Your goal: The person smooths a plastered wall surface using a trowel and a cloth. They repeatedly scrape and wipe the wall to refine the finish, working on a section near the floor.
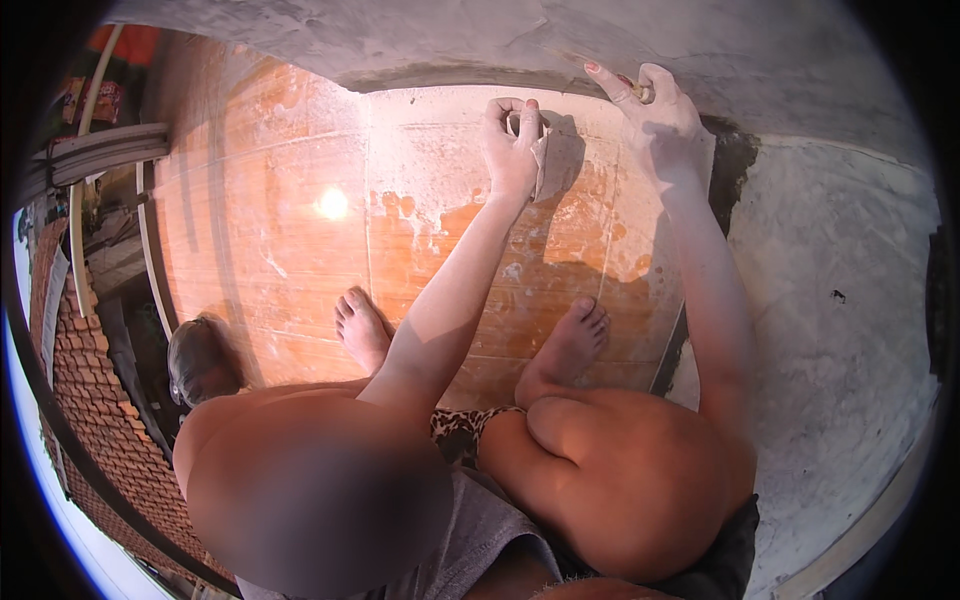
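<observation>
My left hand point(514, 150) is closed round a pale, thin piece that I cannot make out, low over the orange tiled floor point(270, 260), where it is coated white. To its right, my right hand point(660, 130) is at the foot of the grey plastered wall point(520, 35), powdered white, its index finger stretched out and the other fingers curled round a small yellowish item too hidden to name. White residue and patches lie on the tiles beneath both hands. My bare feet point(365, 335) rest on the tiles below.
A grey concrete surface point(830, 350) runs down the right side. At the left are a dark rounded object point(200, 362), pale rails point(150, 250) along the floor's edge, and, beyond them, red-brown roof tiles point(85, 370). My bent knees and legs fill the lower middle.
</observation>
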A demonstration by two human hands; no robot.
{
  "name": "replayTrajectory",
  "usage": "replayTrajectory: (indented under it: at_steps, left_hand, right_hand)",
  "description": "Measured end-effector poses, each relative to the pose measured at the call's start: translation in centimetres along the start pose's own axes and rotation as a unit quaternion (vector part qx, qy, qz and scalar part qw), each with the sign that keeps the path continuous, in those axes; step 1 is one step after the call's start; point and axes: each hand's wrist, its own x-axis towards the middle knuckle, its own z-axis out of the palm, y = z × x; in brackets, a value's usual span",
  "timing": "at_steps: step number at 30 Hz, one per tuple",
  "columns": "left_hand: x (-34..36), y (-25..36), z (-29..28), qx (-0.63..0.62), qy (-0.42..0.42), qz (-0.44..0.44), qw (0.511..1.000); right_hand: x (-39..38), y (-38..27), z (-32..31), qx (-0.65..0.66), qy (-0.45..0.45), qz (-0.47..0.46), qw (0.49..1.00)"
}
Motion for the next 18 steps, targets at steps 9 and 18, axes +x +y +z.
replayTrajectory:
  at_steps: [9,18]
  left_hand:
    - [-0.3,1.3,-0.1,0.036,0.001,-0.003,0.999]
    - [-1.2,1.3,0.3,0.048,-0.009,-0.009,0.999]
  right_hand:
    - [-0.4,0.4,0.3,-0.041,-0.101,-0.022,0.994]
    - [-1.1,0.7,0.4,-0.043,-0.042,-0.019,0.998]
